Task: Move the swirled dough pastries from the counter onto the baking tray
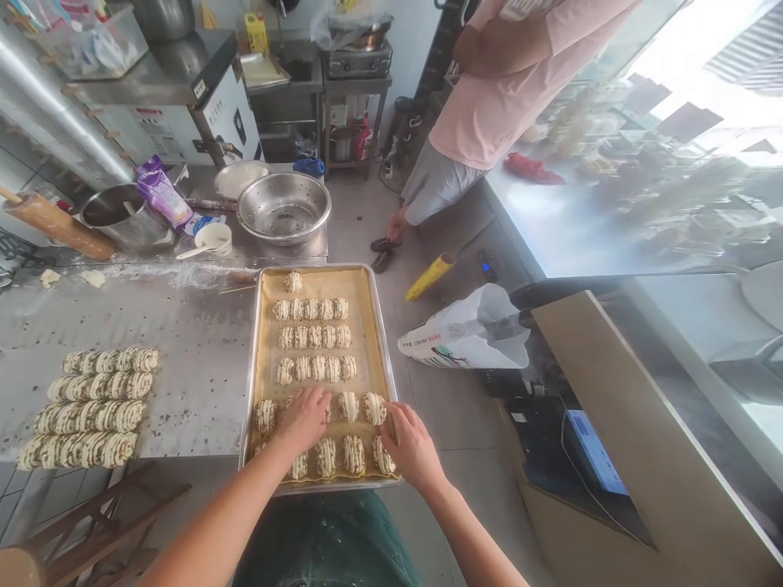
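A metal baking tray (380, 326) lined with brown paper (367, 302) lies in front of me, holding rows of sliced, layered dough rolls (315, 337) with dark flecks. The three full far rows sit tightly together, while the two near rows are spaced apart. My left hand (306, 420) reaches over the second-nearest row, its bent fingers on a dough roll mostly hidden beneath them. At the tray's right rim my right hand (414, 444) is closed beside the end roll (373, 408). A thin brownish edge shows at its fingers; I cannot make out what it is.
More sliced dough rolls (91, 408) lie in rows on the floury metal table (189, 391) at left. Behind are a steel bowl (285, 208), a pot (126, 216) and a rolling pin (58, 224). A person in pink (483, 106) and a white bag (465, 330) are at right.
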A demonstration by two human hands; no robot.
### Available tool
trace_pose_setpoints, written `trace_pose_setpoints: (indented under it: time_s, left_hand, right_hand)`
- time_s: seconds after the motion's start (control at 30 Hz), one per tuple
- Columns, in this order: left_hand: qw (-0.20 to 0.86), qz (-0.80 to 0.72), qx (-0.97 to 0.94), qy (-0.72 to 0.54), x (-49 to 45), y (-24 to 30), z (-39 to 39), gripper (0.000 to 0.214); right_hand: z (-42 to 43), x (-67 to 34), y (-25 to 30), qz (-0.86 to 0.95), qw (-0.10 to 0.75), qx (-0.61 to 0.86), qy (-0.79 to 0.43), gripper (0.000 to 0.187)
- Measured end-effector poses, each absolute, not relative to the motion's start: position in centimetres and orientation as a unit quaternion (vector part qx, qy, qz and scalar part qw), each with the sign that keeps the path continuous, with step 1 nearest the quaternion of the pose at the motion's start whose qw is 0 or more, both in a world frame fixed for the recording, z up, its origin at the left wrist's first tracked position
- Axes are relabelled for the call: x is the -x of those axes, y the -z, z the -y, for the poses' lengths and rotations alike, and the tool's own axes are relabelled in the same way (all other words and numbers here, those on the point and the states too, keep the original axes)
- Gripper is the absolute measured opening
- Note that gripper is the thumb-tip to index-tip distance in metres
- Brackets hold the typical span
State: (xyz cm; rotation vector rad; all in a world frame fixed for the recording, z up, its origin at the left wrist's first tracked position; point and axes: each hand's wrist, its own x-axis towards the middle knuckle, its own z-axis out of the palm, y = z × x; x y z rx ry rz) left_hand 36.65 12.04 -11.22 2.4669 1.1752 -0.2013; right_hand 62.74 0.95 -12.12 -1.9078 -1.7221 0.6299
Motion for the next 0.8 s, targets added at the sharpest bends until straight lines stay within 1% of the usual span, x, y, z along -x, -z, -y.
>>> trace_pose_setpoints:
  time_s: [0.07,0.2,0.27,0.37,0.47,0.63,0.8]
  left_hand:
    - [0.188,-0.419,-0.887,0.044,-36.7,10.9,-11.9,0.071]
    - [0.176,-0.408,-0.896,0.015,-36.7,10.5,-11.4,0.033]
    - [0.17,-0.407,-0.897,0.018,-36.5,10.4,-11.2,0.027]
    - [0.162,-0.417,-0.894,0.003,-35.5,9.8,-11.1,0.034]
    - [0.14,-0.47,-0.872,-0.012,-33.7,9.4,-11.1,0.038]
    - [0.126,-0.495,-0.859,0.027,-31.3,10.0,-11.0,0.042]
    - [0.134,-0.495,-0.858,0.034,-31.5,10.4,-10.6,0.045]
  right_hand:
    - [-0.8,-62.7,12.1,0.629,0.25,0.699,-0.23,0.038]
    - [-1.9,-61.5,12.3,0.651,0.246,0.679,-0.235,0.042]
    - [-3.1,-60.5,12.6,0.673,0.239,0.656,-0.244,0.044]
    - [-4.9,-59.2,13.1,0.707,0.217,0.624,-0.252,0.053]
    - [-6.5,-58.6,13.9,0.731,0.182,0.608,-0.251,0.064]
    - [-8.2,-58.0,15.0,0.766,0.133,0.576,-0.252,0.06]
    - [-8.2,-57.6,14.7,0.786,0.124,0.553,-0.249,0.065]
